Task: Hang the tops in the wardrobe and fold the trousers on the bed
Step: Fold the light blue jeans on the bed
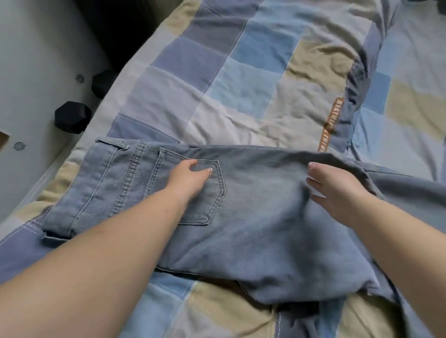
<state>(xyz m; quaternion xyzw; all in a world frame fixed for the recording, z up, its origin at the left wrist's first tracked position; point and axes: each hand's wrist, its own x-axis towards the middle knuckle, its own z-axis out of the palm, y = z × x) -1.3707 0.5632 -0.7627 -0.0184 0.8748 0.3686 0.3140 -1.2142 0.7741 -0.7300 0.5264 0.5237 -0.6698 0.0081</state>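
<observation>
Trousers of pale blue denim (259, 219) lie across the near part of a bed covered by a patchwork quilt of blue, grey and beige squares (236, 75), waistband toward the left edge, back pocket uppermost, legs running off to the right. The left hand (188, 181) rests palm-down on the stitched back pocket, fingers loosely extended, gripping nothing. The right hand (334, 190) lies flat on the upper leg of the denim, fingers straight and slightly spread, holding nothing. Left of the bed, a white floor with small printed motifs (25, 77) carries two black faceted objects (72, 116), which stand just beside the mattress edge.
</observation>
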